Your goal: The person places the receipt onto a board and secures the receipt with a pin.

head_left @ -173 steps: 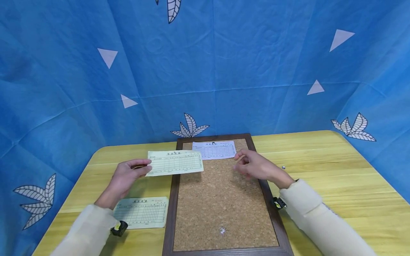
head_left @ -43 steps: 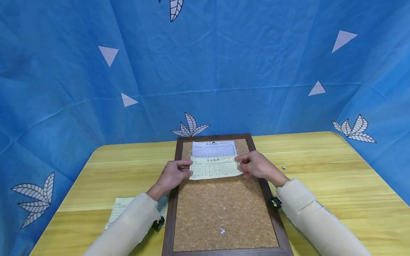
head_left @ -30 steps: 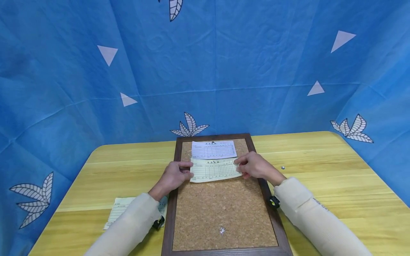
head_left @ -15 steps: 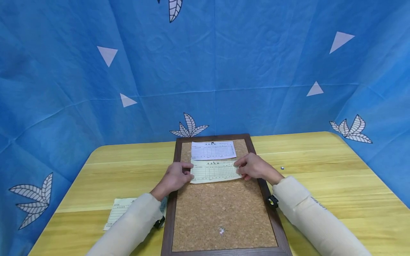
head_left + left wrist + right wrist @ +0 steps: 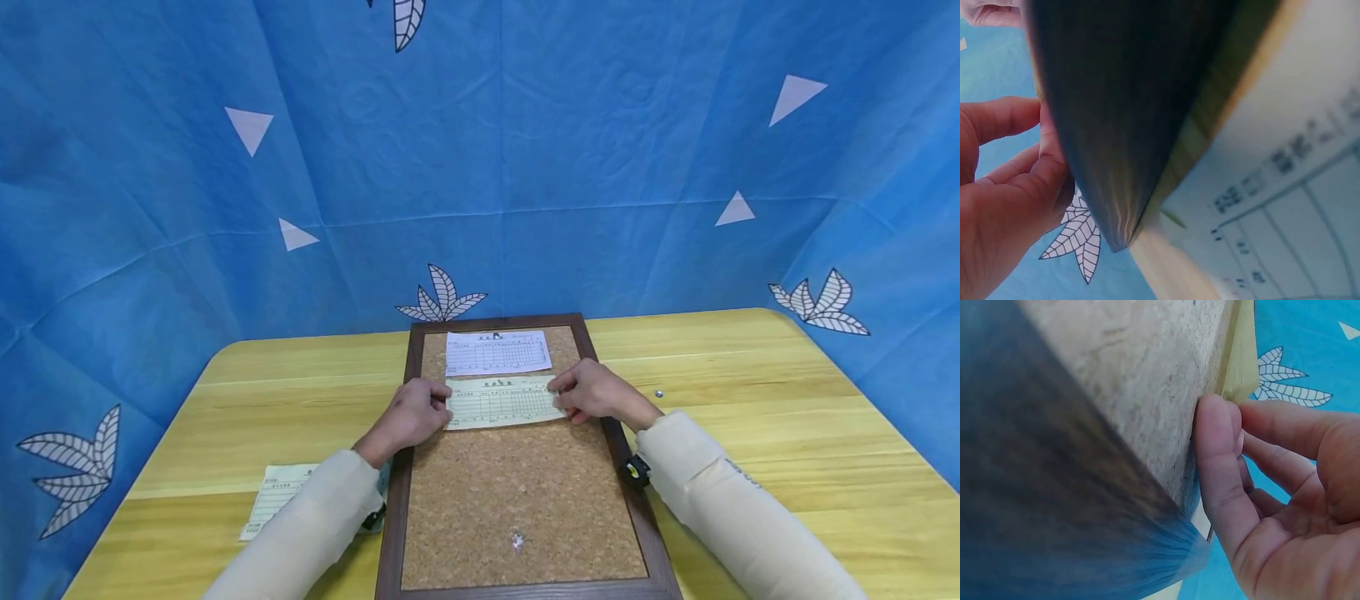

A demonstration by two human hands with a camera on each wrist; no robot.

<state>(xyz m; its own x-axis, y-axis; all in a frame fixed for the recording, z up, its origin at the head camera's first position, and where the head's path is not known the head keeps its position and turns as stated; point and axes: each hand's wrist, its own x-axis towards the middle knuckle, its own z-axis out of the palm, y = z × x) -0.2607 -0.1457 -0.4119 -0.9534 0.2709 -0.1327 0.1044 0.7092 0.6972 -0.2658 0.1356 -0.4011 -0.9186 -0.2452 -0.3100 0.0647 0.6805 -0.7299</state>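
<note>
Desk (image 5: 750, 400): beneath cork board (image 5: 525, 483), front cut off
Left hand (image 5: 414, 411): pinches green slip (image 5: 498, 404) over board
Right hand (image 5: 592, 392): pinches slip's opposite end
Other slip (image 5: 279, 493): left of board, sleeve-hidden partly

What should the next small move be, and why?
Probably the right hand should let go and fetch the small shiny thing, perhaps a tack, from the table while the left hand steadies the green slip: both hands hold its ends over the board, below the white slip, whose top shows a dark tack-like spot.
</note>
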